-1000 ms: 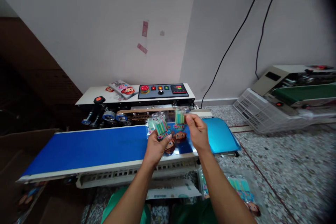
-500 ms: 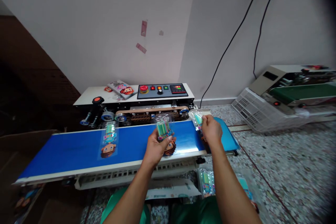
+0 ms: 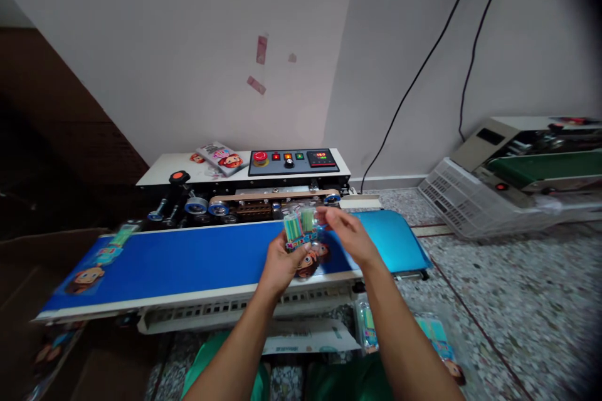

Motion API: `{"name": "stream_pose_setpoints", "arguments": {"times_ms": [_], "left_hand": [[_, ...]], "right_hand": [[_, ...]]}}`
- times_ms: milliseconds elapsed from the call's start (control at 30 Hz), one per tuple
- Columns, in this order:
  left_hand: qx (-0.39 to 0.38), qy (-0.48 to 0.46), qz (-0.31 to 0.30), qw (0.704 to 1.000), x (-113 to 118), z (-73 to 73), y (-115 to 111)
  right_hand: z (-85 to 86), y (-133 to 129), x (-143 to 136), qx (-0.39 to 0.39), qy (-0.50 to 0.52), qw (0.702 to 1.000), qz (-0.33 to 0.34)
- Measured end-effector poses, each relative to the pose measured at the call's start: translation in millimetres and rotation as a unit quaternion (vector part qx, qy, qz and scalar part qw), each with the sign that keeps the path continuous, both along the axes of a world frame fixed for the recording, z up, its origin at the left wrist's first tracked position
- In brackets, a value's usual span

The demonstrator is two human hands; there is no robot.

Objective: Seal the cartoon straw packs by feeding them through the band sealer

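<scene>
My left hand (image 3: 281,263) is closed on a clear packet (image 3: 294,233) with green striped sticks at the top and a cartoon face below. Just behind and right of it is a second, similar packet (image 3: 322,252), partly covered by the first. The fingertips of my right hand (image 3: 348,233) pinch this second packet near its upper right corner, close to the band sealer's (image 3: 282,196) inlet. Both packets are over the blue conveyor belt (image 3: 202,263). Another packet (image 3: 101,257) lies tilted at the belt's left end.
Behind the belt, the sealer's control panel (image 3: 294,162) has a red stop button and lit digits. A printed pouch (image 3: 221,158) lies on its top. More packets (image 3: 435,335) are at lower right. A white crate (image 3: 451,197) and a second machine (image 3: 531,150) stand farther right; a cardboard box (image 3: 108,357) is lower left.
My right hand has brought its packet leftward, beside the one in my left hand. The packet on the belt has travelled left to its end. My left hand has barely moved.
</scene>
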State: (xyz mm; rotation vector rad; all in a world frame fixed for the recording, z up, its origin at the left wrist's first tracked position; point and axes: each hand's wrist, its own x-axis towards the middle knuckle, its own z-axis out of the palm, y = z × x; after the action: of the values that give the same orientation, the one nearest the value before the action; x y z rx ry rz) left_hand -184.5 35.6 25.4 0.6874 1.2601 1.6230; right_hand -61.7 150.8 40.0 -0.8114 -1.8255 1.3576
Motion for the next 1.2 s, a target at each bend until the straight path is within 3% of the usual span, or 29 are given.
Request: {"name": "stream_pose_setpoints", "arguments": {"times_ms": [67,133,300,433,567,667,767,867,933,1033,1133,1200], "left_hand": [[-0.015,-0.008,-0.009,1.0,1.2,-2.3,0.8],[-0.022,-0.023,-0.008,0.999,2.0,-3.2,1.4],[0.005,-0.051,0.016,0.999,-1.2,0.7,0.7],[0.005,-0.028,-0.008,1.0,-1.4,7.2,-3.0],[-0.014,-0.028,-0.06,0.998,6.0,13.9,-6.7],[-0.023,-0.04,-0.083,0.996,11.2,15.9,-7.6],[-0.025,-0.044,-0.083,0.995,12.7,16.1,-8.1],[-0.03,-0.044,-0.085,0.995,11.4,15.5,-9.0],[-0.031,-0.039,-0.091,0.995,9.9,15.0,-9.4],[-0.009,-0.039,-0.094,0.995,8.8,14.5,-8.7],[0.012,-0.044,-0.08,0.996,9.8,14.8,-7.1],[0.011,-0.042,-0.075,0.996,11.0,15.5,-6.2]], "right_hand": [[1.2,-10.3,-6.7,-0.034,0.055,0.997,0.04],[-0.4,-15.4,-12.3,-0.036,0.089,0.995,0.018],[-0.3,0.8,5.7,0.0,0.145,0.978,-0.151],[-0.1,29.2,44.7,0.097,-0.047,0.954,-0.278],[-9.2,44.1,55.7,0.176,-0.298,0.879,-0.327],[-15.6,44.4,41.6,0.155,-0.41,0.842,-0.314],[-19.1,42.4,23.6,0.135,-0.435,0.838,-0.301],[-17.1,37.6,11.8,0.149,-0.383,0.871,-0.271],[-10.5,29.2,8.0,0.157,-0.284,0.914,-0.243],[5.1,7.4,4.4,0.081,-0.09,0.989,-0.086],[16.7,-16.5,-1.6,-0.01,0.006,0.996,0.091],[19.1,-25.9,-5.3,-0.016,0.036,0.996,0.083]]}}
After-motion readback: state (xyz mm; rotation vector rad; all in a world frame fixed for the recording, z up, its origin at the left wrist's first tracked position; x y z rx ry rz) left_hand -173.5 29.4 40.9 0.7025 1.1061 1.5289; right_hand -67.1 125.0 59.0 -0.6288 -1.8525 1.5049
